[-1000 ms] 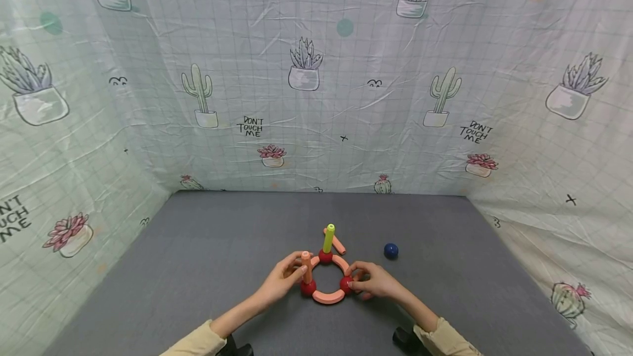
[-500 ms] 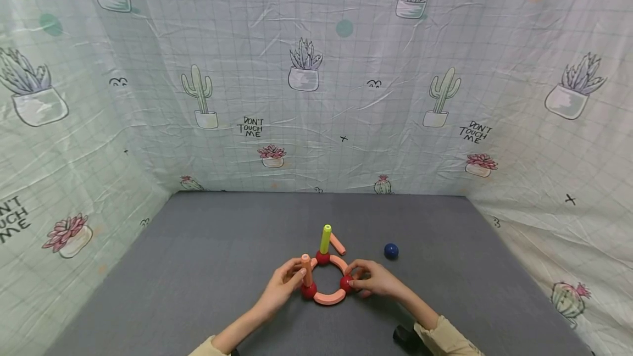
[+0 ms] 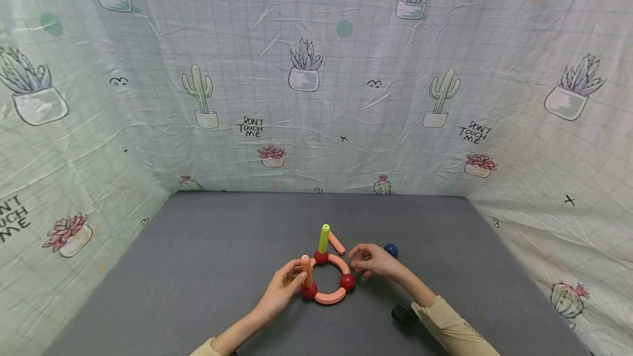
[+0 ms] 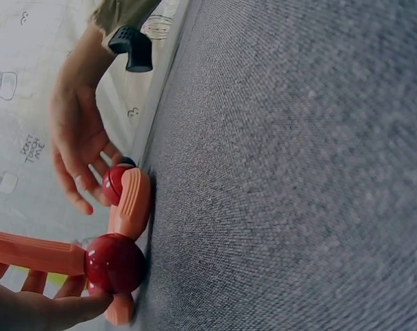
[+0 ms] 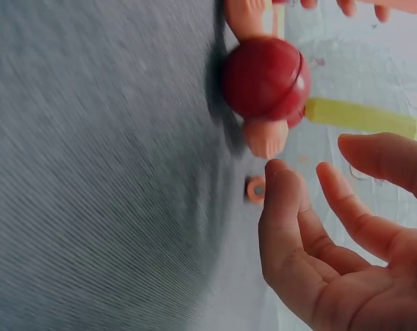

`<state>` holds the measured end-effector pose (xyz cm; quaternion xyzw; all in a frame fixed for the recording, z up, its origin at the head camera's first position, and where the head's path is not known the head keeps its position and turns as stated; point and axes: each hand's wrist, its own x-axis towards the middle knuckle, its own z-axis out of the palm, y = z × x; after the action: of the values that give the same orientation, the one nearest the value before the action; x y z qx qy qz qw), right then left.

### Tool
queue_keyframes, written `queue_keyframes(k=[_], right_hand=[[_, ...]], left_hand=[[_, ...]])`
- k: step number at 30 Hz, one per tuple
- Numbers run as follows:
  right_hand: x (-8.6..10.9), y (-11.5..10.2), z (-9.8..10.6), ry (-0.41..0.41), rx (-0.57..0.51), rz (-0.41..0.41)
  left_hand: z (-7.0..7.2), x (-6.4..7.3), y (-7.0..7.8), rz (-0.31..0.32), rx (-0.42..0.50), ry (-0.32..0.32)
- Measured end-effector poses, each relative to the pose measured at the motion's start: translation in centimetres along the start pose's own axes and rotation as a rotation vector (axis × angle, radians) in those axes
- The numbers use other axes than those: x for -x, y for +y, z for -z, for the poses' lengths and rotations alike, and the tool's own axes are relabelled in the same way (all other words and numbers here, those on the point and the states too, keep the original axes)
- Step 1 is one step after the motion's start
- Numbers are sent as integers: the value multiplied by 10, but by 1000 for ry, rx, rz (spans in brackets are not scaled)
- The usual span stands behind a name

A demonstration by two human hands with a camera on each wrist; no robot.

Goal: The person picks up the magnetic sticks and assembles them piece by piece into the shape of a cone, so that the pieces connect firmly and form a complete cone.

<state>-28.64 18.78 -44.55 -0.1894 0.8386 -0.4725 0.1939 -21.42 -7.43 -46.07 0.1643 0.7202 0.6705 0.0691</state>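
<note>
On the table lies a ring of curved orange pieces [image 3: 330, 297] joined by three red balls. My left hand [image 3: 281, 290] holds the orange rod [image 3: 307, 272] that stands up from the front-left red ball [image 3: 309, 290]. In the left wrist view, its fingers wrap behind this rod, one fingertip by the red ball [image 4: 116, 264]. A yellow-green rod [image 3: 323, 239] rises from the back red ball [image 3: 321, 257], tilted slightly. Apart from the right red ball [image 3: 348, 282], my right hand [image 3: 376, 262] hovers with loosely bent fingers; nothing lies between them in the right wrist view.
A loose straight orange rod [image 3: 337, 243] lies behind the ring. The dark blue ball [image 3: 391, 250] sits just beyond my right hand, partly covered by it. A cactus-print cloth [image 3: 316, 114] walls the grey table [image 3: 237, 235] at the back and sides.
My right hand has let go of the right red ball and moved up and away. The ring's left side shifted slightly toward me, and the yellow-green rod moved a little left. My left hand keeps its hold.
</note>
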Motion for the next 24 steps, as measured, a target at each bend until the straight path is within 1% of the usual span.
queue_keyframes(k=[6, 10, 14, 24], right_hand=[[-11, -3, 7, 32, 47, -23], [-19, -3, 11, 63, 62, -46], [-29, -4, 12, 91, 87, -70], [-59, -1, 15, 123, 110, -172]], left_hand=[[1, 1, -1, -5, -4, -13], [1, 1, -1, -8, -13, -4], [1, 0, -2, -15, 11, -3], [2, -2, -4, -23, -4, 5]])
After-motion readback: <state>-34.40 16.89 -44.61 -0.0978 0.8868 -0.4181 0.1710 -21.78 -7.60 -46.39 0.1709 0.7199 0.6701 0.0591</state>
